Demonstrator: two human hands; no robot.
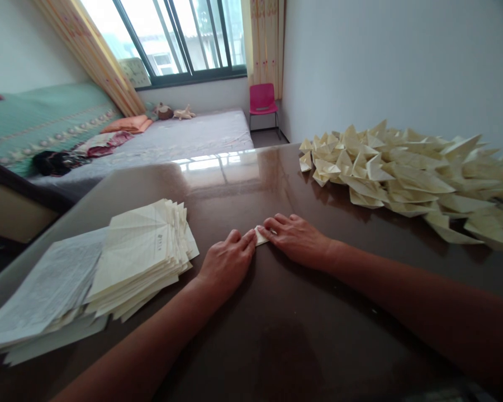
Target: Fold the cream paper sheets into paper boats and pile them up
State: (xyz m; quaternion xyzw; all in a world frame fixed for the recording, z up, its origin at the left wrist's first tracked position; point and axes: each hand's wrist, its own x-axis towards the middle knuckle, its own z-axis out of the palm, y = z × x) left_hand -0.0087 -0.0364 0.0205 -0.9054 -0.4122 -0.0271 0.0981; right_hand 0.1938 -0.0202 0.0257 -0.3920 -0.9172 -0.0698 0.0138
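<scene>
A small piece of folded paper lies on the dark glossy table, mostly covered by my fingers. My left hand presses its left end with the fingers together. From the other side my right hand holds the right end, thumb and curled fingers against the paper. Only a short pale strip shows between the two hands. To the left is a stack of creased cream paper sheets, fanned at its edges. A large pile of folded paper boats covers the table's right side.
Grey printed sheets lie partly under the cream stack. Beyond the table are a bed and a pink chair below the window. A dark chair stands at the left, and a white wall runs along the right.
</scene>
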